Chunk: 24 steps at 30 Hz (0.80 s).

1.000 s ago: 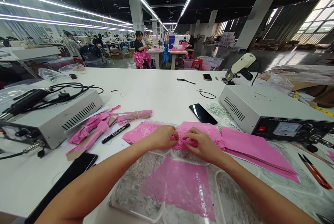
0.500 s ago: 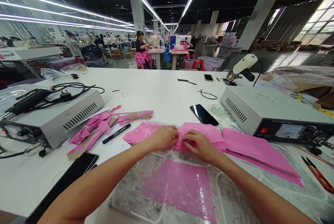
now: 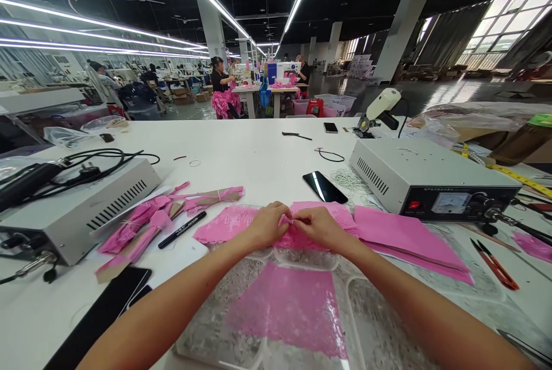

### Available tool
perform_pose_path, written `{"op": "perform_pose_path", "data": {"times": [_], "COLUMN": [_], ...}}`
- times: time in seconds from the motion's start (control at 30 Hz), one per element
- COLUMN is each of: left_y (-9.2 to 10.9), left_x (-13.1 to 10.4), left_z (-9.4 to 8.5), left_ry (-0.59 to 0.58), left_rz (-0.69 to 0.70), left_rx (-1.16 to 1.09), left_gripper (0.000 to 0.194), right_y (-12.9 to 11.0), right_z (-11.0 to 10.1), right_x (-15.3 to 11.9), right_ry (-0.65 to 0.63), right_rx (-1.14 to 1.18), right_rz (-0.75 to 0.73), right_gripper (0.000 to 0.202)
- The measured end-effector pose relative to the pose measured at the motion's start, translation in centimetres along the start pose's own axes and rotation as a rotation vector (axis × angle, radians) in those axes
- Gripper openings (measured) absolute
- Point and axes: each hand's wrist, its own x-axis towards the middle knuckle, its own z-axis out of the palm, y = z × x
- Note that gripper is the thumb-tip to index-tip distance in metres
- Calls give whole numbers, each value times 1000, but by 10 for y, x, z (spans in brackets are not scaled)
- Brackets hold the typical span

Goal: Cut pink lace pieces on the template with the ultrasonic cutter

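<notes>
My left hand (image 3: 271, 224) and my right hand (image 3: 318, 226) meet over stacked pink lace pieces (image 3: 226, 224). Their fingertips pinch a small bit of pink lace between them, slightly raised. Right of the hands, a pile of smooth pink fabric (image 3: 409, 241) lies beside the lace. Nearer to me, a single pink piece (image 3: 297, 307) lies flat, seen through or on the clear plastic trays (image 3: 353, 324). Part of the lace stack is hidden under my fingers.
Grey machine boxes stand at left (image 3: 81, 203) and right (image 3: 431, 169). A black marker (image 3: 181, 230), tied pink strips (image 3: 138, 223), a phone (image 3: 325, 187) and orange-handled snips (image 3: 495, 263) lie around. Two people sit at sewing tables beyond.
My hands have come together, and both now pinch the lace, where the right fingers were looser and apart from the left. The view has turned slightly right.
</notes>
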Motion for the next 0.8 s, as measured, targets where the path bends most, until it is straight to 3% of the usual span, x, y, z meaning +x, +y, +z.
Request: {"op": "perform_pose_path", "data": {"times": [0.13,0.23,0.37,0.5,0.6,0.8], "left_y": [0,5,11,9,9,42], "left_x": [-5,-8,-5,-2,-5,-6], "left_z": [-1,-6,-5,2,1,-7], "left_ry": [12,34,57,49,56,103], "left_rz": [-34,-45,-77,-132,-165,-179], "left_rx": [32,46,66,91,106,140], "left_gripper": [28,30,30,26,27,20], "right_y": [6,7,3,0,0,-1], "right_z": [-3,-4,-6,-17,-30,-44], "right_x": [1,2,4,4,3,5], "right_ry": [-16,-23,-22,55,127,240], "right_rx": [19,42,72,88,120,220], "right_rz": [37,51,40,37,67,139], "right_gripper": [20,32,33,21,26,13]}}
